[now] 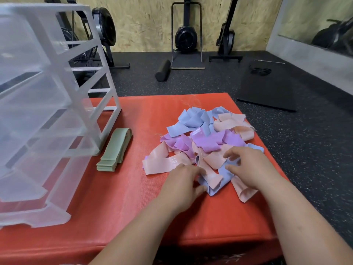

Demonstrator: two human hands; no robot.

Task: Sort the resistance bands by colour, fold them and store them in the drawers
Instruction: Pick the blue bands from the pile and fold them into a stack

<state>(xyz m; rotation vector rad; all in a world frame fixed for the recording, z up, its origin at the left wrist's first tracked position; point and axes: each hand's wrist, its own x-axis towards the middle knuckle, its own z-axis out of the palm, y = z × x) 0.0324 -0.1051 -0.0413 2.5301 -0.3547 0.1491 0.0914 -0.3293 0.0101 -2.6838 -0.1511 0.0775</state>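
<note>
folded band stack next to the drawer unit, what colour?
Sage green: the folded stack lies beside the clear drawer unit. Head view, the only one, shows it plainly.

Single view, head-worn, wide-angle. The camera sits above the near edge of the red padded bench (133,197) and faces forward and steeply down across it.

Close range: both forearms enter from the bottom of the frame. The left hand (183,180) and right hand (248,167) reach the band pile (206,138) on the bench's right half.

The drawer unit (47,111) stands on the bench's left side, nearest the lens and cut off by the left frame edge. Its straight edges look bowed there.

Beyond the bench's far edge are the dark floor (210,83) and gym machines (186,38) against the plywood wall, well apart from the bench.
</note>
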